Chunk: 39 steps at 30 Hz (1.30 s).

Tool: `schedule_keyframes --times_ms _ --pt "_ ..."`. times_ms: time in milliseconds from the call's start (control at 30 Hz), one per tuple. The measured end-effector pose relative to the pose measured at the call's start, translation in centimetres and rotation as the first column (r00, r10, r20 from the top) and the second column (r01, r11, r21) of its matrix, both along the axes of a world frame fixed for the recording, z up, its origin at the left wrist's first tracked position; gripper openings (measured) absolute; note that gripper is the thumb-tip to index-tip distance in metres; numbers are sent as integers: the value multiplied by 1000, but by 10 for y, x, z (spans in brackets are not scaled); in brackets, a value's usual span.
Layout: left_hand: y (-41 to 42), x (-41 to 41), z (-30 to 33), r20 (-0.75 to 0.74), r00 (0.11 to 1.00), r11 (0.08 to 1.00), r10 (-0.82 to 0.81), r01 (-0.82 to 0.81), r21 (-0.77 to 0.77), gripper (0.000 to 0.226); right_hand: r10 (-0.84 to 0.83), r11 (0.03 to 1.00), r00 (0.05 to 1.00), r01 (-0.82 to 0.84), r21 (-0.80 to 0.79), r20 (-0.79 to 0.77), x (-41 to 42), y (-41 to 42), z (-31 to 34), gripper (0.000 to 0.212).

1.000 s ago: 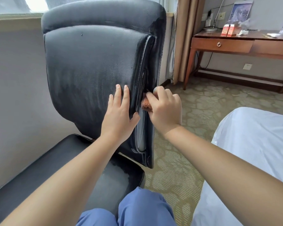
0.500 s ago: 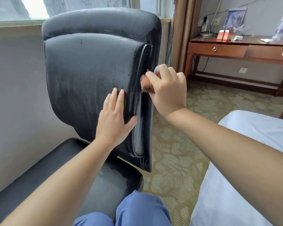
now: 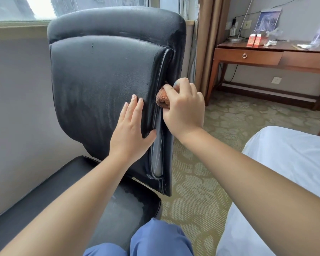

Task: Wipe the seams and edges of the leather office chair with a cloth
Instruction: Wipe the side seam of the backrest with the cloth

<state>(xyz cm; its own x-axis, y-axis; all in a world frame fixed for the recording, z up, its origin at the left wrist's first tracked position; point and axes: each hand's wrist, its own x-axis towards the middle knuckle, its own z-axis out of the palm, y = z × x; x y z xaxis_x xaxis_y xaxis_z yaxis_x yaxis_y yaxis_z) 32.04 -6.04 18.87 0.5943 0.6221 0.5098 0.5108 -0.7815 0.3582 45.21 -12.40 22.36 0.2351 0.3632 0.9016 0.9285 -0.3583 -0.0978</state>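
Right hand (image 3: 183,109) bunching fuzzy orange cloth (image 3: 162,99), worn black leather chair (image 3: 103,74) seam

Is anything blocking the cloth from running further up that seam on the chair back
Nothing visible does. The right hand presses the cloth into the seam, which lies open above it; the left hand lies flat on the panel beside it.

Hotel room: bed (image 3: 294,163), writing desk (image 3: 266,56).

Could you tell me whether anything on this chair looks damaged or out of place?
The backrest pad gapes from its shell along the right seam, exposing grey lining. The leather looks scuffed.
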Motion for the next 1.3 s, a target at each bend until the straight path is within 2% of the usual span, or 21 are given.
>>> schedule_keyframes --times_ms 233,367,500,600,733,867,967,1133,1300 --pt "1 -3 3 -22 1000 1000 -19 19 0 87 45 998 995 -49 -50 -85 -5 -9 -40 46" --pt "5 -7 4 -75 996 999 -42 41 -5 97 36 984 997 -48 -172 -70 -8 -20 -74 48" --pt "7 -10 5 -112 993 999 -46 46 -5 102 44 975 999 -46 -217 -11 -6 -22 -71 41" --pt "5 -10 5 -111 993 999 -46 44 -20 101 43 983 997 -30 -184 70 0 -26 -51 39" --pt "1 -8 4 -105 994 999 -38 35 -29 100 -7 999 998 10 -42 65 9 -19 -3 39" --pt "1 -7 3 -104 994 1000 -21 19 -22 100 -5 999 994 10 -41 106 9 -6 21 28" --pt "1 -6 2 -97 995 1000 -22 21 -9 100 -7 999 999 10 -40 51 5 -2 10 27" --pt "7 -10 0 -135 991 998 -26 34 58 98 30 999 999 -31 -39 -32 0 -6 -20 38" --pt "9 -15 -5 -190 982 991 15 10 132 95 58 990 997 -64 -122 -51 -4 -14 -55 42"
